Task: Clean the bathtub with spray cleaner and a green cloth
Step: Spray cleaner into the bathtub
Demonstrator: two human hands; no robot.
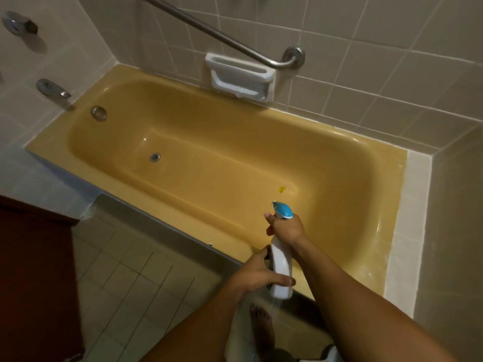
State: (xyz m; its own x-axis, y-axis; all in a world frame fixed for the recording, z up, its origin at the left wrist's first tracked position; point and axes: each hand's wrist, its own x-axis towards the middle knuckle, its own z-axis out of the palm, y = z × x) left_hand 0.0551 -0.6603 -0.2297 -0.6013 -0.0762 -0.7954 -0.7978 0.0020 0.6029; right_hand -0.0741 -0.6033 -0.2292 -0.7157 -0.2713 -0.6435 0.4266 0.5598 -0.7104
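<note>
- The right hand's fingers [270,218] curl round the neck of the spray bottle [281,265], just under its blue nozzle head [283,209]. One fingertip sits at the front, near the trigger.
- The right hand [287,228] grips the bottle's top, with its forearm running down to the lower right corner.
- The left hand's fingers [283,279] wrap across the lower part of the white bottle, holding it near the base.
- The left hand [257,273] steadies the bottle from the left side.
- The bottle is tilted, with its nozzle pointing away from the person into the tub, and it is held over the near rim of the bathtub [235,131].
- The mustard-yellow tub lies along the tiled wall and has a small yellow speck [281,189] on its floor beyond the nozzle.
- The drain [155,157] and the overflow plate [98,112] sit at the far left end, under the metal spout [53,88].
- A white soap dish [239,77] and a slanting grab bar [222,35] are fixed to the wall above the tub.
- A bare foot [261,325] stands on the tiled floor [130,283].
</note>
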